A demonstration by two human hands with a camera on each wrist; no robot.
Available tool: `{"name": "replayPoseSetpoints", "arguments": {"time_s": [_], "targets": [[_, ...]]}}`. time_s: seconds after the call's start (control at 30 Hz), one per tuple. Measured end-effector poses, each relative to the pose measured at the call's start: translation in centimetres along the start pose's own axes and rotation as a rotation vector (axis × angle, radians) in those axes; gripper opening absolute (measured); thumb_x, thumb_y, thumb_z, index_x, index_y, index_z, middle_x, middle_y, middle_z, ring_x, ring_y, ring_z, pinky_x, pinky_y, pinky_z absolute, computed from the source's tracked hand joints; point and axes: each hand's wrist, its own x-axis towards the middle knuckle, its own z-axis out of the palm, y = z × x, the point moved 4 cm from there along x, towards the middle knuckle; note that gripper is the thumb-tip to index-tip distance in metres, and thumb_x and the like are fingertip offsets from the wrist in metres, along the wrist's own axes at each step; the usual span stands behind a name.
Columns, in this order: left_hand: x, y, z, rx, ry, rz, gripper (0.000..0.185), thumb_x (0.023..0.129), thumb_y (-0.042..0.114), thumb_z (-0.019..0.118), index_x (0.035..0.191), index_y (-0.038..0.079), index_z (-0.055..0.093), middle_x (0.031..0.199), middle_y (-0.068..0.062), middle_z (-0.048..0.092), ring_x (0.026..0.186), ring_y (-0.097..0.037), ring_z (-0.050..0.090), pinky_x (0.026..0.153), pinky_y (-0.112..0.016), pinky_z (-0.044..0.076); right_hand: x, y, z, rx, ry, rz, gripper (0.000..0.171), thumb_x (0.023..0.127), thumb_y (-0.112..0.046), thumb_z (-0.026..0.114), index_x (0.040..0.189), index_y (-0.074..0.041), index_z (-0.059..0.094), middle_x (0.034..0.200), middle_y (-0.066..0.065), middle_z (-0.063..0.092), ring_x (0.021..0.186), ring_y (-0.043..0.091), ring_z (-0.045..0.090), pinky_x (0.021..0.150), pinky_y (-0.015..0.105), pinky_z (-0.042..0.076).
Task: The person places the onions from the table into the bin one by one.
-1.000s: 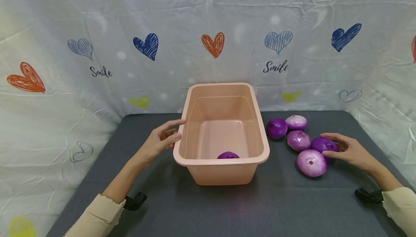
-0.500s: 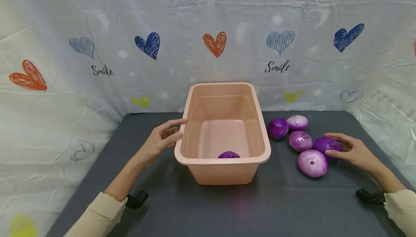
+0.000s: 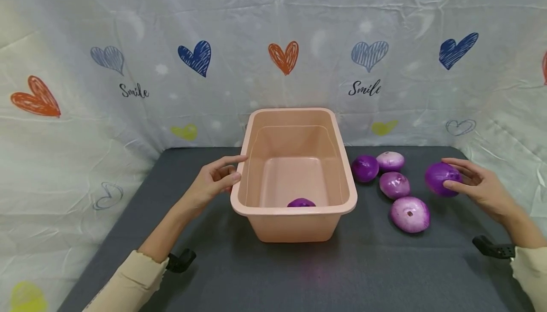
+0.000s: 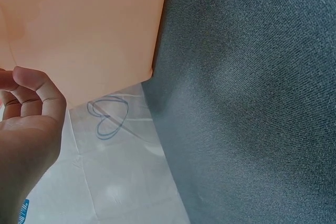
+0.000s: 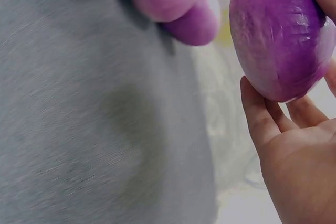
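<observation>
Because the glossy, deep-purple round onion (image 3: 443, 179) has smooth, curving sides, we judge that the right hand (image 3: 485, 191) needs support from both faces: the thumb lies along the near side and the fingers along the far side, holding it, it seems, clear of the dark grey cloth-covered table (image 3: 316, 278). With 12 o'clock pointing away from the person, this onion is at 3 o'clock from the peach-coloured, rectangular plastic tub (image 3: 294, 212). At the tub's 9 o'clock side the left hand (image 3: 209, 186) grips the rim, forefinger over the edge and thumb against it, probably to steady a light vessel. Inside, at 6 o'clock, we see the top of another dark purple onion (image 3: 301, 203); the near rim hides the rest. Four loose onions form a loose group between tub and right hand, perhaps for an easy reach: from the held one, a round violet onion (image 3: 365, 168) and a shiny mauve onion (image 3: 394, 185) lie towards 9 o'clock, a pale lilac oval onion (image 3: 390, 161) nearer 10, and a broad, pink-white onion (image 3: 409, 214) between 7 and 8. Whether these touch one another we cannot tell everywhere.
</observation>
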Motion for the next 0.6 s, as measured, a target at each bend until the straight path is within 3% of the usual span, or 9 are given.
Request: {"name": "replayPoseSetpoints", "arguments": {"time_s": [0.13,0.33,0.47,0.6], "targets": [[0.1,0.1,-0.1,0.002,-0.005,0.004,0.045,0.103,0.009,0.061,0.148,0.01,0.054,0.103,-0.017,0.064,0.081,-0.022,0.059,0.071,-0.04,0.055,0.8,-1.1,0.0,-0.09,-0.002,0.006,0.054,0.095,0.011,0.064,0.146,-0.002,0.052,0.129,-0.011,0.057,0.111,0.0,0.059,0.082,0.017,0.05],[0.2,0.1,-0.1,0.017,-0.005,0.014,0.045,0.104,0.01,0.061,0.148,0.01,0.054,0.098,-0.016,0.062,0.074,-0.022,0.053,0.067,-0.039,0.051,2.0,-2.9,-0.3,-0.026,-0.015,-0.003,0.054,0.097,0.012,0.061,0.148,-0.001,0.049,0.135,-0.004,0.052,0.114,0.002,0.057,0.082,0.017,0.05],[0.2,0.1,-0.2,0.017,0.0,0.017,0.044,0.103,0.009,0.061,0.147,0.009,0.055,0.098,-0.016,0.062,0.074,-0.027,0.05,0.066,-0.037,0.05,3.0,-3.9,0.1,-0.051,-0.034,0.003,0.054,0.097,0.009,0.062,0.149,-0.004,0.049,0.136,-0.005,0.052,0.117,0.002,0.054,0.083,0.017,0.05],[0.1,0.1,-0.1,0.019,0.003,0.01,0.044,0.103,0.009,0.061,0.147,0.01,0.055,0.1,-0.016,0.062,0.078,-0.024,0.055,0.069,-0.038,0.052,3.7,-4.8,0.8,-0.026,-0.076,-0.014,0.054,0.097,0.011,0.061,0.148,0.0,0.048,0.135,-0.005,0.056,0.118,0.005,0.056,0.084,0.02,0.051]]}}
